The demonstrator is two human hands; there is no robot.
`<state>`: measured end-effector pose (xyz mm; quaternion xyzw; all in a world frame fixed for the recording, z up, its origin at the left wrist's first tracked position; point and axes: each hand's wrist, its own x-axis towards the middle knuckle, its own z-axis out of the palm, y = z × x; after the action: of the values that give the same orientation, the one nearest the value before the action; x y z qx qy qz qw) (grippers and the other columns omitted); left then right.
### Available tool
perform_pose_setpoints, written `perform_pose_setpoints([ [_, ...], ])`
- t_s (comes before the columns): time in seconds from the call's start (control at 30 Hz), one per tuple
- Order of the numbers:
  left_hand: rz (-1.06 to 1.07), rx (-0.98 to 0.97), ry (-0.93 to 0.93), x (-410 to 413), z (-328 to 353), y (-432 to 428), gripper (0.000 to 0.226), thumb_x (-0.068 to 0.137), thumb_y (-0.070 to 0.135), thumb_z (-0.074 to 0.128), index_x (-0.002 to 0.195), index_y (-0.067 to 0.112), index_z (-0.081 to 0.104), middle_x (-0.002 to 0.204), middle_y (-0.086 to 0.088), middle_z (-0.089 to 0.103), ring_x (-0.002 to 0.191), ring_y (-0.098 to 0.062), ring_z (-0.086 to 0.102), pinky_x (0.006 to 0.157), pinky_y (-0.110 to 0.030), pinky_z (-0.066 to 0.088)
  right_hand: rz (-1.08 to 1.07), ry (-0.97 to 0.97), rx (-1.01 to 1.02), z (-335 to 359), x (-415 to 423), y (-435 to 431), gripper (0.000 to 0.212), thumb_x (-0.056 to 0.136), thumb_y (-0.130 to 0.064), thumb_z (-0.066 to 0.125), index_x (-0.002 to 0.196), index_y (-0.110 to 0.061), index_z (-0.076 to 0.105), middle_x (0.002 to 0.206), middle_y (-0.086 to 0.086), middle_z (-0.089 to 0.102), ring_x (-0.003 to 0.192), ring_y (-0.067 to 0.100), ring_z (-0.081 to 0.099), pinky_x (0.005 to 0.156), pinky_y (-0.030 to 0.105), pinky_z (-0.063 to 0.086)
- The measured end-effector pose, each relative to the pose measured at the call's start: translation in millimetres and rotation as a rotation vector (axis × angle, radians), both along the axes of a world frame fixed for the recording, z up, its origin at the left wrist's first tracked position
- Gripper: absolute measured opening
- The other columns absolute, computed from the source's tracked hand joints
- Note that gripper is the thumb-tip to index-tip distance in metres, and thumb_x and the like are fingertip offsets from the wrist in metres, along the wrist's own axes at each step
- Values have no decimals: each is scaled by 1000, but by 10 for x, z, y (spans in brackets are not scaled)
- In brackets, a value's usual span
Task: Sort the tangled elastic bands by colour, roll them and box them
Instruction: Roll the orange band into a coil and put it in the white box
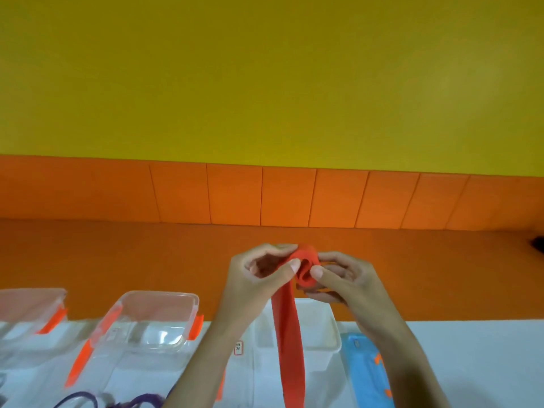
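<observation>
Red band: the red band point(287, 334) has its coiled end up at frame centre, off the worktop point(471, 363).
Left hand: the left hand point(259, 278) pinches the coil's left side.
Right hand: the right hand point(338, 278) pinches its right side, equally near.
Long axis: the tail hangs straight down to the bottom edge, so winding should draw it upward.
Below: white box point(326, 328), crossed by the tail.
Around: clear box point(159, 319) lower left, blue lid point(362, 372) lower right, purple bands point(141, 400) bottom left. Nothing looks in the way.
</observation>
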<state>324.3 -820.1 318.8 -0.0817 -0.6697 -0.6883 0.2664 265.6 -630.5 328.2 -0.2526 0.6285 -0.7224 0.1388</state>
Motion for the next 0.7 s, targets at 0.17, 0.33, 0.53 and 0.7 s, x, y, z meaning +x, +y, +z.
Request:
perform_pose_setpoints([
  [0.17, -60, 21, -46, -28, -2, -15, 34, 91, 19, 82, 123, 30, 80, 117, 5, 78, 114, -13, 74, 97, -26, 59, -91, -56, -173, -102, 60, -160, 31, 86, -30, 83, 114, -17, 79, 109, 19, 80, 105, 35, 78, 84, 31, 64],
  [0.33, -35, -58, -130, 50, -182, -91, 35, 92, 22, 81, 126, 31, 79, 114, 2, 78, 112, -16, 73, 99, -31, 59, -83, 4, 70, -200, 66, -108, 40, 82, -40, 83, 120, -30, 80, 119, 0, 77, 105, 18, 77, 82, 26, 62],
  [0.53, -31, -29, -210, 155, -354, -35, 41, 80, 34, 92, 118, 36, 76, 112, 4, 82, 107, -14, 77, 91, -26, 61, -49, 6, 135, -254, -12, -30, 23, 87, -34, 88, 107, -24, 83, 100, 8, 78, 90, 30, 81, 73, 32, 67],
  [0.7, 31, 117, -219, 161, -468, -24, 44, 68, 41, 94, 108, 32, 80, 110, 0, 82, 106, -16, 78, 87, -23, 61, -93, -87, -81, -430, 38, -117, 40, 80, -43, 89, 111, -18, 81, 107, 14, 79, 93, 38, 80, 79, 38, 66],
])
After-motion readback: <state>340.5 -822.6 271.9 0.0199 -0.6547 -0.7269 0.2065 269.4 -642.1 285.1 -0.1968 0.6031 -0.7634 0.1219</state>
